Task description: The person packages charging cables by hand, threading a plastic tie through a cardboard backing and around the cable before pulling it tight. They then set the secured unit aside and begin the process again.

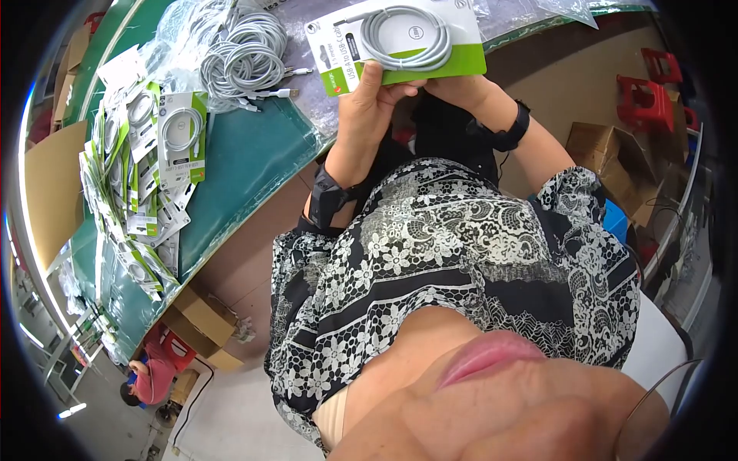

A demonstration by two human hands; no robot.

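Note:
A flat white-and-green retail card with a coiled grey USB cable on its front (pixel 403 38) is held up over the table's edge. My left hand (pixel 367 100) grips its lower left, thumb on the front and the other fingers bent behind it. At the lower edge, my right hand (pixel 460 90) is closed on the card, most of its fingers hidden behind. Left of the card lies a bundle of loose grey cables (pixel 247 58) with their plugs showing, partly on clear plastic bags. Farther left is a heap of similar carded cables (pixel 138 177).
The green table (pixel 246 150) curves along the left and top. Cardboard boxes (pixel 201 319) stand below it, with another open box (pixel 611 157) at right. Red stools (pixel 644 104) are at far right. A person in a red top (pixel 157 373) is at lower left.

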